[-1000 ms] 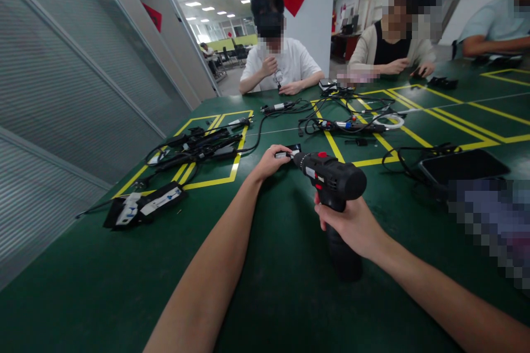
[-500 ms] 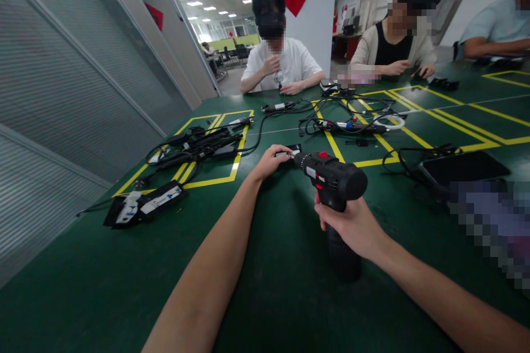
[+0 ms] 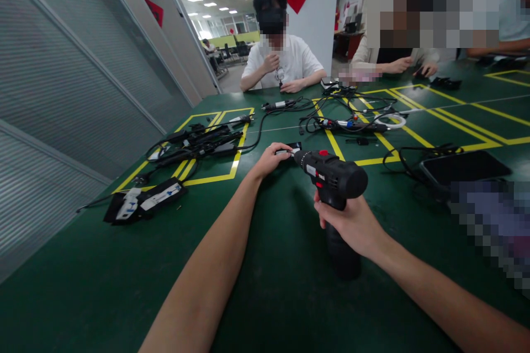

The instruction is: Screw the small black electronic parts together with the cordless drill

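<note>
My right hand is wrapped round the grip of a black cordless drill with red buttons. The drill points away from me and to the left, and its chuck is close to the fingertips of my left hand. Those fingers press a small black part against the green table. Between chuck and part a short bit shows; whether its tip touches the part I cannot tell. The drill's body partly hides the part.
Left lie tangled black cables and a black pouch with white labels. Beyond the drill are more cables and tools. A dark tablet-like device rests at right. Yellow tape marks the table. A person in a white shirt sits opposite.
My hands, the drill and the small part stay in nearly the same place. Only the camera view has shifted slightly.
</note>
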`<state>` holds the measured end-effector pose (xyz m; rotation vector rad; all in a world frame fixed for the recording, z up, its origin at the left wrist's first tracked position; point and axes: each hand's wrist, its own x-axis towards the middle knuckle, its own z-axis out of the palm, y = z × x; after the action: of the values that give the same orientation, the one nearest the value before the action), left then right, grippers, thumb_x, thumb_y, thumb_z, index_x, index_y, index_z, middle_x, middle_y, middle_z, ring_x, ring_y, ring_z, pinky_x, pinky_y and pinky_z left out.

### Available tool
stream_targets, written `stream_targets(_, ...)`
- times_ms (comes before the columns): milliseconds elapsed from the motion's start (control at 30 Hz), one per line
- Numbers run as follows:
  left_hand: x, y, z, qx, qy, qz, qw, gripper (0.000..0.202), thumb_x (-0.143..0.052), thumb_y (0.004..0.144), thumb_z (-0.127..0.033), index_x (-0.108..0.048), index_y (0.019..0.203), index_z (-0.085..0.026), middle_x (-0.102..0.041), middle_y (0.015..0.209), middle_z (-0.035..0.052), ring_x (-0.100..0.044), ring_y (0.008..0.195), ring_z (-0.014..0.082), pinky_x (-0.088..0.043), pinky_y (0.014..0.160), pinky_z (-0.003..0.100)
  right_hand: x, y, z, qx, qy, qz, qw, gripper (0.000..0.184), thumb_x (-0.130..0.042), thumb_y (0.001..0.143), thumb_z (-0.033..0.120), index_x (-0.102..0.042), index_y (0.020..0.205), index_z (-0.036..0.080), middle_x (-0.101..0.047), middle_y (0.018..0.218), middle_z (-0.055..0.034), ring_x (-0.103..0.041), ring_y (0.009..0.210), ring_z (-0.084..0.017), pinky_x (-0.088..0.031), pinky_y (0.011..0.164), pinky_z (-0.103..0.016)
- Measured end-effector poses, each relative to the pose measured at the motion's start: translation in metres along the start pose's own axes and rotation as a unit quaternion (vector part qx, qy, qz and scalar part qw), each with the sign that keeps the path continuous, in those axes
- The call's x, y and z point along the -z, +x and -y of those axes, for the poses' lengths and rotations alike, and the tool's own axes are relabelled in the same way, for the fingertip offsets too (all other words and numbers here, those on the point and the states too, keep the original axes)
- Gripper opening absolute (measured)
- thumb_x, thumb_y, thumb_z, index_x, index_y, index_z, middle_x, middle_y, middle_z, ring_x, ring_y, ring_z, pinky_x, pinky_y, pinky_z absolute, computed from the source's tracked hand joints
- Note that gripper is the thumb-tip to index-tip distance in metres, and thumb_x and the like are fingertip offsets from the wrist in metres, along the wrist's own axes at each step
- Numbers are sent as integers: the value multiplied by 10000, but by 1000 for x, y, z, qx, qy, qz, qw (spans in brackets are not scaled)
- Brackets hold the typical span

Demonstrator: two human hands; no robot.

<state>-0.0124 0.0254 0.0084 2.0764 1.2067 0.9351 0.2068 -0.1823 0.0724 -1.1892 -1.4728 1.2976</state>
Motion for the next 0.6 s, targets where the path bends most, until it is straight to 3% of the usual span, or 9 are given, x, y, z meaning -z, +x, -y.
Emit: stream_targets(600, 0, -1, -4, 10, -14, -1, 1000, 285, -596, 750, -334, -678, 985, -196, -632, 1079, 42, -537, 1080, 216, -375, 1038, 380, -1, 1, 0, 1, 2, -3, 1000, 89, -568, 817, 206, -562, 901, 177, -571, 725, -2, -550, 573, -133, -471, 573, -306)
